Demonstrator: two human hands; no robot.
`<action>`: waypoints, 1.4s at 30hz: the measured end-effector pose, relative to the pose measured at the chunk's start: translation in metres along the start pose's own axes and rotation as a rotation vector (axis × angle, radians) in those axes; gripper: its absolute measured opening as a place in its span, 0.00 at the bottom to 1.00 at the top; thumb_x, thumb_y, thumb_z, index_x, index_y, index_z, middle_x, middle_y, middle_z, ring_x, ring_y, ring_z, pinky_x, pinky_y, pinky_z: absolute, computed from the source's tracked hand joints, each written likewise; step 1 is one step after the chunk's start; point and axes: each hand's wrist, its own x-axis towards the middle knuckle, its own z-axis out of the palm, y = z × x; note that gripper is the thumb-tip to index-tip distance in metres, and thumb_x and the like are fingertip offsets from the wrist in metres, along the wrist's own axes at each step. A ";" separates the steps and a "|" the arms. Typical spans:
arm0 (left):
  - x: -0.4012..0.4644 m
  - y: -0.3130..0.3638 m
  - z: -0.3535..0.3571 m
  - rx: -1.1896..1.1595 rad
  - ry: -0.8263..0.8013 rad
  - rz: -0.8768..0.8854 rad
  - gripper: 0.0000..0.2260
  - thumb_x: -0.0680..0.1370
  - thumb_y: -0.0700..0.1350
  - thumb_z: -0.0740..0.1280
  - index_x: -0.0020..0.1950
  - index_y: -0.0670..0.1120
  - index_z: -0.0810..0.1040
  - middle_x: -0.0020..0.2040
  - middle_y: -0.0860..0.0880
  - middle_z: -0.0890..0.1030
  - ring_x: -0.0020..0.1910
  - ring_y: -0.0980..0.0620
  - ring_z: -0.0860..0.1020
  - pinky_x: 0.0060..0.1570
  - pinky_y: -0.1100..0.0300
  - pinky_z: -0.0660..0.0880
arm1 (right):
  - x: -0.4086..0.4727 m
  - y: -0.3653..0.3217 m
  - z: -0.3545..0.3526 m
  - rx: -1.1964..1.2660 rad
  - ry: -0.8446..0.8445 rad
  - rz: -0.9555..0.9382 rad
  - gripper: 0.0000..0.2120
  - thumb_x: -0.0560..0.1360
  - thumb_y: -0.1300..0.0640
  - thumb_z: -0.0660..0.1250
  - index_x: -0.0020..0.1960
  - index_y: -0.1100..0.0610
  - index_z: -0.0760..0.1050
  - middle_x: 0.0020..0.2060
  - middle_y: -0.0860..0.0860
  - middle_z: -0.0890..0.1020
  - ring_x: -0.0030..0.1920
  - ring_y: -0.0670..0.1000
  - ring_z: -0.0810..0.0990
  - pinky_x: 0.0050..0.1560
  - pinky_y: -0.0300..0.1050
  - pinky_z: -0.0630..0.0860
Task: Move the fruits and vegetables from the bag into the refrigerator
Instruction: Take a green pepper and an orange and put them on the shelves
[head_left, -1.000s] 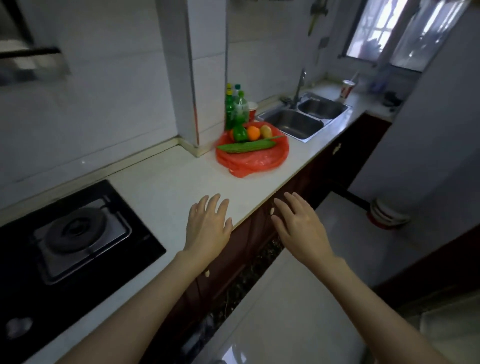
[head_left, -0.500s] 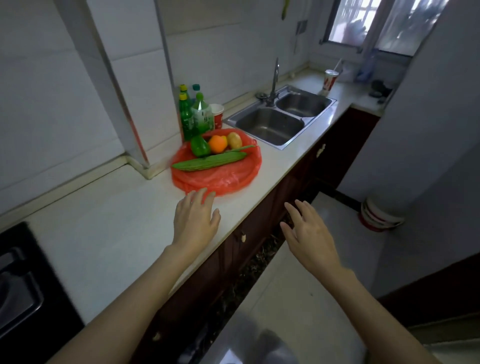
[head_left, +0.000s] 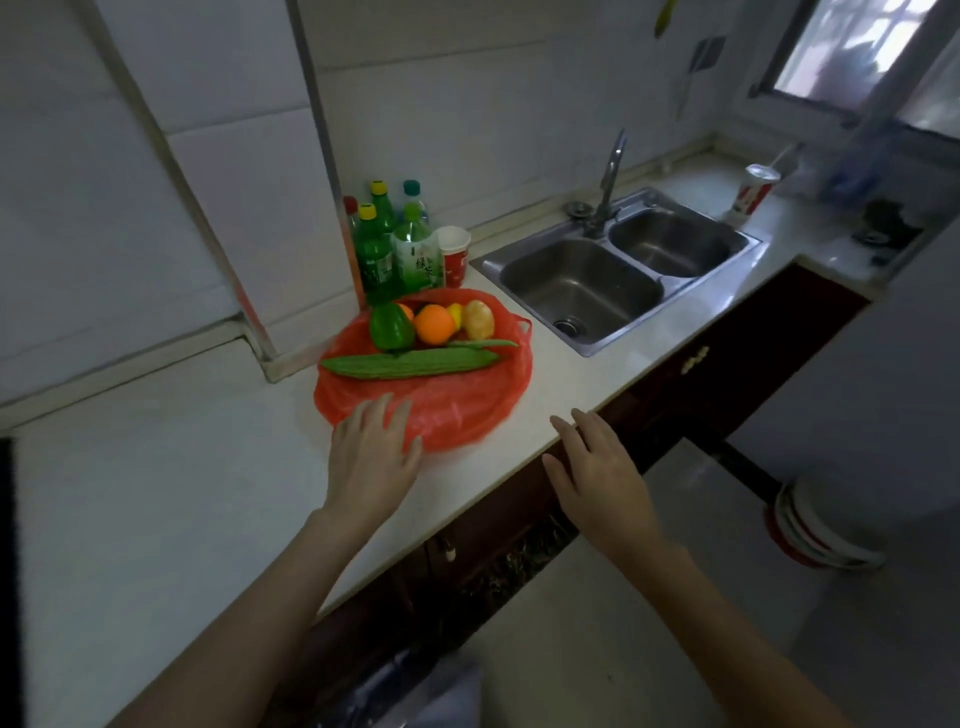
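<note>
step: reach bag (head_left: 457, 410) | left hand (head_left: 371, 457), right hand (head_left: 597, 467) both open, empty | advice: lift long gourd (head_left: 410, 362) first, by its middle

A single head-worn view is given, aimed forward and down over the counter (head_left: 156, 493). The counter is seen from close above its front edge, with the sink (head_left: 613, 280) lying farther off to the right.
</note>
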 end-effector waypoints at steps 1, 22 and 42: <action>0.011 -0.002 0.003 0.000 0.000 -0.019 0.23 0.77 0.51 0.62 0.70 0.45 0.68 0.68 0.43 0.71 0.66 0.41 0.68 0.62 0.46 0.68 | 0.014 0.002 0.006 0.004 0.001 -0.013 0.25 0.77 0.47 0.53 0.65 0.61 0.72 0.62 0.63 0.76 0.65 0.63 0.72 0.65 0.57 0.68; 0.251 -0.069 0.100 0.036 -0.273 -0.142 0.40 0.70 0.51 0.73 0.75 0.50 0.53 0.76 0.42 0.51 0.73 0.37 0.54 0.61 0.42 0.70 | 0.224 0.008 0.073 0.040 -0.133 -0.126 0.22 0.78 0.52 0.61 0.69 0.57 0.67 0.68 0.60 0.70 0.70 0.61 0.66 0.65 0.59 0.70; 0.206 -0.076 0.069 -0.213 0.079 -0.270 0.38 0.64 0.48 0.77 0.71 0.48 0.65 0.69 0.42 0.64 0.63 0.37 0.66 0.57 0.42 0.72 | 0.340 -0.024 0.113 0.068 -0.322 -0.363 0.27 0.78 0.48 0.60 0.74 0.54 0.59 0.73 0.57 0.61 0.73 0.58 0.59 0.70 0.55 0.63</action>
